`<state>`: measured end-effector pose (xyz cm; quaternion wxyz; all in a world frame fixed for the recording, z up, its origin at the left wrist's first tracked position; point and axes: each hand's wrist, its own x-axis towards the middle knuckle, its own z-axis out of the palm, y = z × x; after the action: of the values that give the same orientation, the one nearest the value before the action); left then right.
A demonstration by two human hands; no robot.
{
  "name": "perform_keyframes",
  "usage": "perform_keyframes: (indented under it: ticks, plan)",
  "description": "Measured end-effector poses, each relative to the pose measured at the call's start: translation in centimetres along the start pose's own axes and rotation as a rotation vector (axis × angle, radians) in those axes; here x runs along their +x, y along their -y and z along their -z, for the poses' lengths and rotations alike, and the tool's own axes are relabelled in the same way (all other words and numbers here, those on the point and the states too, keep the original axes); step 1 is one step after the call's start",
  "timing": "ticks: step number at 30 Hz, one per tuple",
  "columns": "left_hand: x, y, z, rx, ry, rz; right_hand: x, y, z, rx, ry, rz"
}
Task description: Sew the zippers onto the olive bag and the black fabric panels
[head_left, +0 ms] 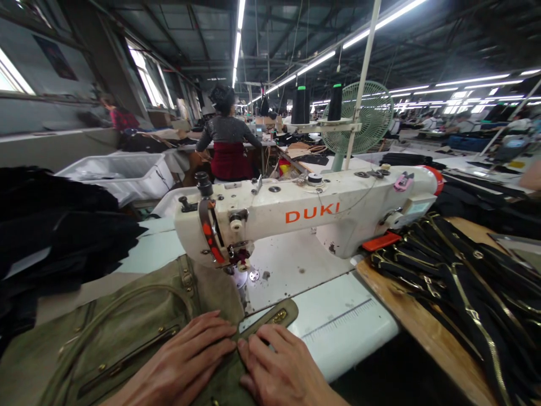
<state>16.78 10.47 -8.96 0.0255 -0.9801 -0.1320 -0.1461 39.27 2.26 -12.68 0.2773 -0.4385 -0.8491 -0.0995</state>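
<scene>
At far left I see a heap of black cloth (71,242), with a white plastic crate (122,166) behind it. In front lies an olive bag (127,332) with a rounded handle and gold fittings, its right edge at the sewing machine. My left hand (194,349) rests on the bag, fingers outstretched and side by side; I cannot tell whether its grip is clamped. Beyond, a person (230,141) in a grey and red top faces away. The white sewing machine (264,211), lettered DUKI in orange, spans the middle. Below it, my right hand (276,363) touches the bag with bent fingers close together; whether they pinch cloth, I cannot tell. An olive tab (289,308) with a gold fitting pokes out past them onto the pale bench (325,355), near a printed ruler (338,318). At right, black strips (448,276) edged in gold cover a wooden board (393,293).
</scene>
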Motion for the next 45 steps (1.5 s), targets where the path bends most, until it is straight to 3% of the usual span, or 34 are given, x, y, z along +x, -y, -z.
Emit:
perform_keyframes:
  ticks: [5, 11, 18, 24, 31, 45]
  plan:
    - [0.1, -0.7, -0.7, -0.097, -0.142, 0.153, 0.0, -0.2, -1.1, -0.029, -0.099, -0.013]
    - [1.5, -0.5, -2.6, -0.151, -0.186, 0.432, 3.1, -3.9, -0.1, 0.070, 0.122, 0.014]
    - [3.8, -2.8, -4.4, -0.067, -0.318, 0.690, 5.2, -8.7, 0.3, 0.150, 0.199, 0.191]
    - [3.9, -2.5, -5.0, -0.057, -0.370, 0.696, 5.0, -8.6, -0.3, 0.181, 0.157, 0.148]
    - [4.4, -1.4, -5.1, -0.061, -0.357, 0.711, 5.8, -9.2, -0.1, 0.141, 0.196, 0.147]
    - [5.2, -2.2, -5.9, -0.058, -0.416, 0.774, 5.7, -10.3, -0.5, 0.209, 0.189, 0.176]
